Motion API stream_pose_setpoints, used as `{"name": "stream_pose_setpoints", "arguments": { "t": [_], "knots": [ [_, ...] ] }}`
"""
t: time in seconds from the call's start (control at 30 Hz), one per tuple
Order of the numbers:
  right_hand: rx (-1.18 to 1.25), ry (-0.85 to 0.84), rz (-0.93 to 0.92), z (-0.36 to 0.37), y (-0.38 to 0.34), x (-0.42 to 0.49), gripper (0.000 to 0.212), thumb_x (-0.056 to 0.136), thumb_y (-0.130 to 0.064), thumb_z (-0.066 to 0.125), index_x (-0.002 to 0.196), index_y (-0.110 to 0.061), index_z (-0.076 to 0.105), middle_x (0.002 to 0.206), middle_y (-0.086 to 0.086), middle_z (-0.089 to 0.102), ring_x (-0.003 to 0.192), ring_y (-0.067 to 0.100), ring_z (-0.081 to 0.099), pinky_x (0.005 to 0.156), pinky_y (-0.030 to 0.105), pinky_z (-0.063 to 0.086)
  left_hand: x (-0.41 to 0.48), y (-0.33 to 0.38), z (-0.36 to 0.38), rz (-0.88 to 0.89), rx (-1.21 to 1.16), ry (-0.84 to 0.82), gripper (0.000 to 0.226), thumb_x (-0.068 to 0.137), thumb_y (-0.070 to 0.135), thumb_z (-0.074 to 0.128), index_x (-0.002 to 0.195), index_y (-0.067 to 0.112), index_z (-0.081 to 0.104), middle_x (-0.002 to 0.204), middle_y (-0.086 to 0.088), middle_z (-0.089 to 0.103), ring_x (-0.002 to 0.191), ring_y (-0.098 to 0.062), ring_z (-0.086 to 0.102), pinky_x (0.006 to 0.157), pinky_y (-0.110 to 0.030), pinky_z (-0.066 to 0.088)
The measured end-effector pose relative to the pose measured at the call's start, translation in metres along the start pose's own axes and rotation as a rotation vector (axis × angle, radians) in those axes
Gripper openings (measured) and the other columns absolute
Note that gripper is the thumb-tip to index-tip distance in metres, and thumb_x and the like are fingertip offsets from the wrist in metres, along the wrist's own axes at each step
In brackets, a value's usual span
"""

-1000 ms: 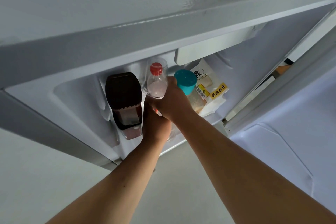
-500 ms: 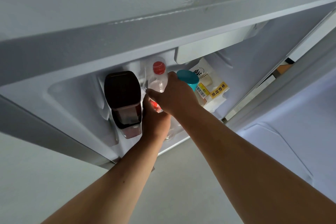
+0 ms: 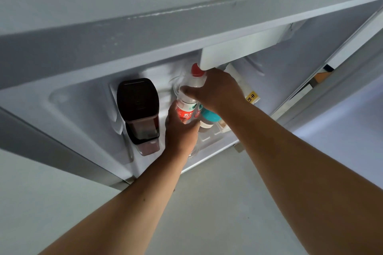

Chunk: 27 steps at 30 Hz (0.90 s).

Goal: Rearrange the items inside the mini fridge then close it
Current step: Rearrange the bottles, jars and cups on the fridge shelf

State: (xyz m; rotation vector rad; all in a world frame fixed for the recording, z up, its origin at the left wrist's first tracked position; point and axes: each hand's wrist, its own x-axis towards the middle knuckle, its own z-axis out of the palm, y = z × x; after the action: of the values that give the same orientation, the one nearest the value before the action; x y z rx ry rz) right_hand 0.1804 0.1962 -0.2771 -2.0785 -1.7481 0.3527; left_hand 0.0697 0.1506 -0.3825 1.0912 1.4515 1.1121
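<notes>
Two hands hold one water bottle (image 3: 185,113) inside the mini fridge (image 3: 83,105): the left hand (image 3: 182,132) curls round its red-labelled body, and the right hand (image 3: 219,91), at one o'clock from it, grips the clear shoulder. A teal-capped bottle (image 3: 211,115) stands just beside at four o'clock and a dark container (image 3: 137,101) at nine. Further in, the red cap sits right under a white panel (image 3: 238,51) at twelve, so lifting could jam the cap against it, while swinging right risks toppling the teal-capped bottle.
</notes>
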Motion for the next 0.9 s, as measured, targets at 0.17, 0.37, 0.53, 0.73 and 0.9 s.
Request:
{"name": "stream_pose_setpoints", "arguments": {
  "t": [0.17,0.37,0.53,0.73,0.9],
  "knots": [
    [0.019,-0.033,-0.002,0.0,0.006,0.002,0.085,0.064,-0.084,0.064,0.129,-0.03,0.056,0.121,0.0,0.068,0.113,0.026,0.065,0.083,0.035,0.049,0.006,0.001,0.001,-0.008,-0.008,0.038,0.069,0.084,0.031,0.085,0.144,0.037,0.051,0.132,0.009,0.068,0.117,-0.012,0.066,0.093,-0.023,0.053],
    [0.046,-0.046,-0.037,0.0,0.006,-0.001,0.088,0.061,-0.083,0.066,0.13,-0.03,0.053,0.116,0.001,0.067,0.108,0.025,0.066,0.088,0.04,0.055,0.011,0.001,0.002,-0.041,-0.005,0.082,0.073,0.084,0.038,0.085,0.147,0.033,0.048,0.135,0.006,0.067,0.118,-0.014,0.066,0.093,-0.022,0.052],
    [0.079,-0.09,-0.05,-0.003,0.006,0.003,0.085,0.063,-0.078,0.073,0.129,-0.028,0.055,0.116,-0.002,0.066,0.107,0.021,0.065,0.089,0.04,0.055,0.016,0.0,0.006,-0.068,0.011,0.108,0.071,0.086,0.039,0.084,0.146,0.032,0.047,0.131,0.005,0.07,0.119,-0.019,0.068,0.099,-0.036,0.054],
    [-0.121,-0.09,-0.087,-0.006,0.008,0.001,0.088,0.061,-0.082,0.072,0.127,-0.027,0.053,0.118,0.006,0.058,0.115,0.03,0.056,0.094,0.044,0.05,0.022,-0.001,0.004,-0.027,0.163,0.131,0.071,0.082,0.041,0.086,0.144,0.033,0.05,0.136,0.004,0.067,0.122,-0.021,0.067,0.099,-0.041,0.058],
    [-0.348,-0.267,-0.144,-0.016,0.019,-0.009,0.097,0.054,-0.078,0.076,0.132,-0.027,0.049,0.116,0.003,0.056,0.114,0.03,0.052,0.091,0.041,0.05,0.025,0.002,0.006,-0.029,0.16,0.147,0.063,0.08,0.042,0.077,0.138,0.038,0.052,0.127,0.007,0.067,0.114,-0.021,0.067,0.089,-0.039,0.057]
  ]
}}
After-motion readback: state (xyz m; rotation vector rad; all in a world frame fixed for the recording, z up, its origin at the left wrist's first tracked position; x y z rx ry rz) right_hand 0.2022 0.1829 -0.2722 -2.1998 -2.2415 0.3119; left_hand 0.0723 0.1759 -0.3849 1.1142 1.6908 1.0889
